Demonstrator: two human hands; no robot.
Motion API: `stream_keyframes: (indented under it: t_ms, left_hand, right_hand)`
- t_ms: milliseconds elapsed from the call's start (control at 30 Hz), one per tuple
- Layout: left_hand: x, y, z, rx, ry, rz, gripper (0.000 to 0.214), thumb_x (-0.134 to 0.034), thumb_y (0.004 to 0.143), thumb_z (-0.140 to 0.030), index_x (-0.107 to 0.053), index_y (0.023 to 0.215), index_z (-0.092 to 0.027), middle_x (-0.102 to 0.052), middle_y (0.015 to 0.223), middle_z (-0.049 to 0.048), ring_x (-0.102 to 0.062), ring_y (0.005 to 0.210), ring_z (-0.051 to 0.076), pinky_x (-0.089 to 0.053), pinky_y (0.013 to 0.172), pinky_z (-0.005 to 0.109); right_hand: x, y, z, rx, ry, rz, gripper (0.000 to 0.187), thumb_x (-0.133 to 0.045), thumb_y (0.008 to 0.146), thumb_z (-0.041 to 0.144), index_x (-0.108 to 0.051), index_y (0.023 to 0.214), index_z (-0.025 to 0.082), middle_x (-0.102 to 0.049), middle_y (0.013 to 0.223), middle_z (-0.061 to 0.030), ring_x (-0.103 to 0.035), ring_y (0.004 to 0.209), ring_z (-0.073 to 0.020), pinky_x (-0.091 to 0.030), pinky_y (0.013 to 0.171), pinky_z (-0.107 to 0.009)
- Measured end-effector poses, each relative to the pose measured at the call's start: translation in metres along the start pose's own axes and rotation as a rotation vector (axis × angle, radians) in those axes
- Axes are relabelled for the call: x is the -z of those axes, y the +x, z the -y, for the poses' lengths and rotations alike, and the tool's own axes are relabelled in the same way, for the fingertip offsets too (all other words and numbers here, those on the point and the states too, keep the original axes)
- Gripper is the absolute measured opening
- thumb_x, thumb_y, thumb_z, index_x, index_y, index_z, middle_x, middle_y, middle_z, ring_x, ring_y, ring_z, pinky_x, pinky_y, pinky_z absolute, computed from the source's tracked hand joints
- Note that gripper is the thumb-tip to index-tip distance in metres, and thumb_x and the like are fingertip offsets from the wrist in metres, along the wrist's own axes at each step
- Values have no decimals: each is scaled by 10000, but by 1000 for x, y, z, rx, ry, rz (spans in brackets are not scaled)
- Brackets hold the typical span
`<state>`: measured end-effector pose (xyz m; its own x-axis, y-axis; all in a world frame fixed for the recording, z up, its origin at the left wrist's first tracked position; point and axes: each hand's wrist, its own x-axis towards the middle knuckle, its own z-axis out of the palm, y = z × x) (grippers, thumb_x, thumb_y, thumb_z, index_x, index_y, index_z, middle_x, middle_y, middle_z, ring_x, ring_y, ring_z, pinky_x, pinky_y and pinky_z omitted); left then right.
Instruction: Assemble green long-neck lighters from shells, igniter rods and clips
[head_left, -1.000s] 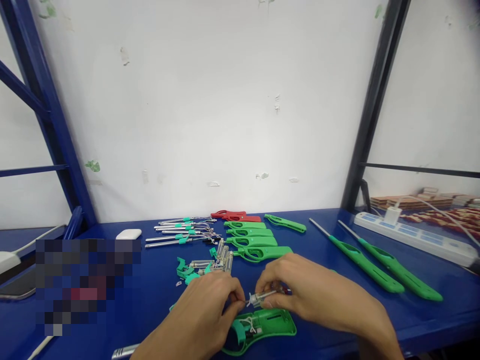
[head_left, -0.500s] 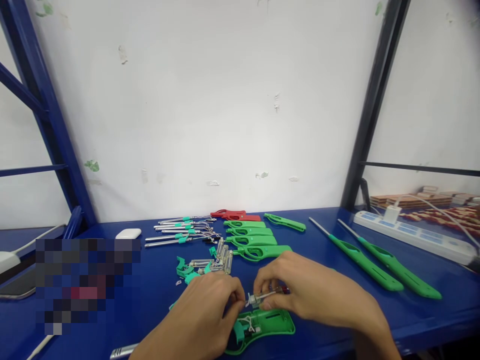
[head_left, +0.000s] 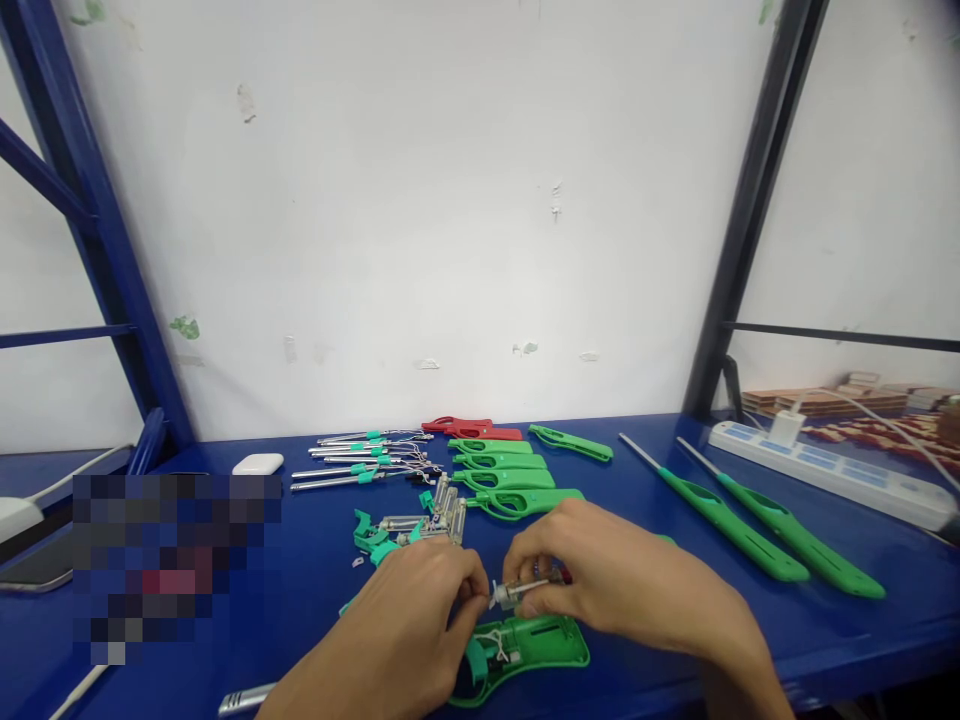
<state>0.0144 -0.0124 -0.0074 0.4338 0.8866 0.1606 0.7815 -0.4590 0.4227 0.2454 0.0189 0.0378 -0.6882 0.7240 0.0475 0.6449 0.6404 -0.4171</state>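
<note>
My right hand (head_left: pixel 577 565) is closed around a clear lighter fuel tank (head_left: pixel 514 594), held above the table. The fingers of my left hand (head_left: pixel 420 620) pinch a small white piece (head_left: pixel 493 598) at the tank's left end. Just below both hands lies a green lighter half-shell (head_left: pixel 551 648) with its inside facing up. In it sit a teal trigger (head_left: pixel 477 662) and thin white wires (head_left: pixel 501 645). A metal lighter tube (head_left: pixel 246 699) sticks out from under my left forearm; my left hand covers part of the shell.
Behind my hands lie clear tanks (head_left: pixel 448 510), teal triggers (head_left: pixel 367 532), metal tubes with wires (head_left: pixel 337 480), green shells (head_left: pixel 525 502) and red shells (head_left: pixel 480 430). Two long green lighters (head_left: pixel 757 530) and a white power strip (head_left: pixel 825 475) are to the right. A white case (head_left: pixel 258 464) lies left.
The right fingers have shifted slightly on the tank, which has turned a little. My left hand keeps its pinch almost in place. The camera view has moved slightly.
</note>
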Motion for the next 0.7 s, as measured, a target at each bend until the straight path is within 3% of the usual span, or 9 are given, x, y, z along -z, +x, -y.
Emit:
stream_keyframes:
  t_ms: [533,700]
  left_hand:
    - [-3,0,5,-30,-1,12,218,-518,1037,-186,-709,951,-247,-736,964,8,-635,873,195,-400,793,326]
    - [-2,5,5,16,-16,22,176,-586,1027,-197,-746,1001,-266,-755,995,-6,-652,935,210,-409,828,335]
  right_hand:
    - [-1,3,3,2,-26,10,75,-897,902,237,-860,957,271,-798,813,51,-666,736,-137,-353,633,-233]
    - [0,-1,-1,-17,-3,1,66,-887,923,292,-853,976,274,-812,855,43,-701,811,-161,-387,662,-235]
